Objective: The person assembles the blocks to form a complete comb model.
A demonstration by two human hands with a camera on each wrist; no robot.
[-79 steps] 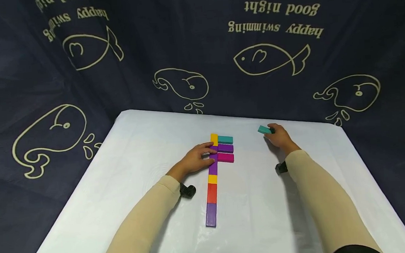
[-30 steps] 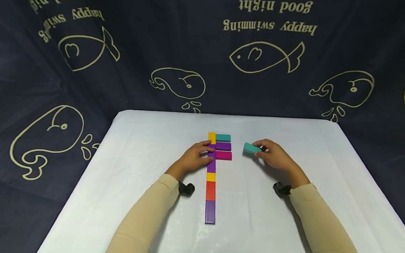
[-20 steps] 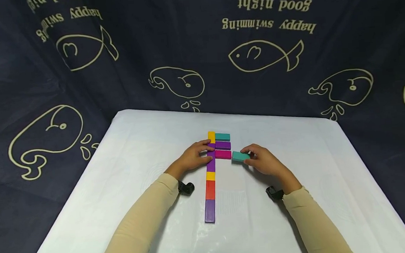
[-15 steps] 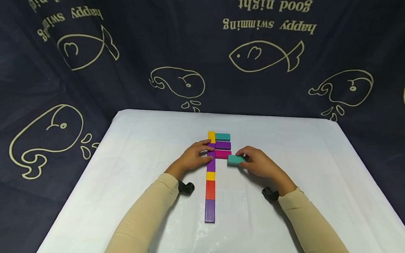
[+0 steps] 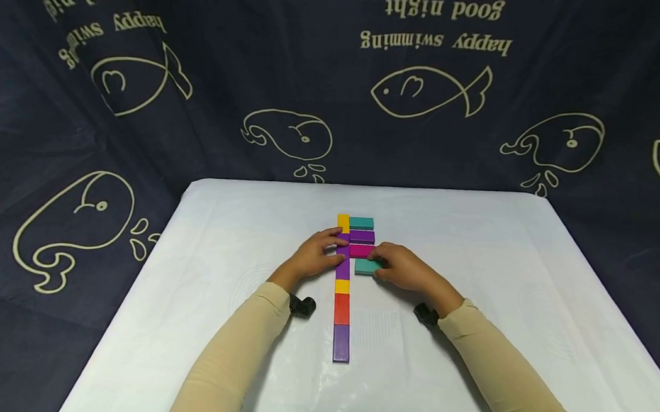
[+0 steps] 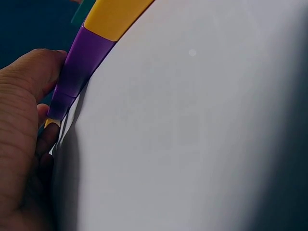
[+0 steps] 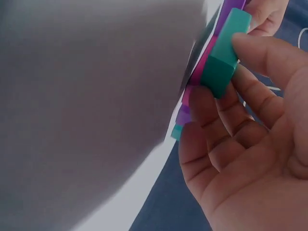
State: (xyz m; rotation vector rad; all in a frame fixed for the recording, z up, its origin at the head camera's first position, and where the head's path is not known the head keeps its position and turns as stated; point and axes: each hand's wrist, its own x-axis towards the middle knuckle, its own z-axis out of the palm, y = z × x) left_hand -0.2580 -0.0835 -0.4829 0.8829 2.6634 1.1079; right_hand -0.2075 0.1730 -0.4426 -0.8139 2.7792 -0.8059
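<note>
My right hand [image 5: 404, 267] pinches a teal block [image 5: 366, 267] between thumb and fingers, just nearer to me than a magenta block [image 5: 361, 251]. In the right wrist view this teal block [image 7: 226, 53] sits at the fingertips. My left hand [image 5: 313, 255] reaches over from the left, its spread fingers touching the purple blocks [image 5: 343, 270] of a long column. Its thumb [image 6: 43, 67] shows beside the purple in the left wrist view. Right of the column's far end lie another teal block [image 5: 362, 223], a purple block [image 5: 362, 236] and the magenta one, side by side.
Toward me the column continues with a yellow block [image 5: 342, 286], a red block [image 5: 342, 309] and a purple block [image 5: 341, 344]. A yellow block [image 5: 343, 221] tops its far end. White sheeting covers the table [image 5: 249, 375]; a dark printed cloth [image 5: 201, 138] hangs behind.
My right hand has carried the teal block from the table's far right leftward and toward me, to just below the magenta block. The left hand has stayed on the column.
</note>
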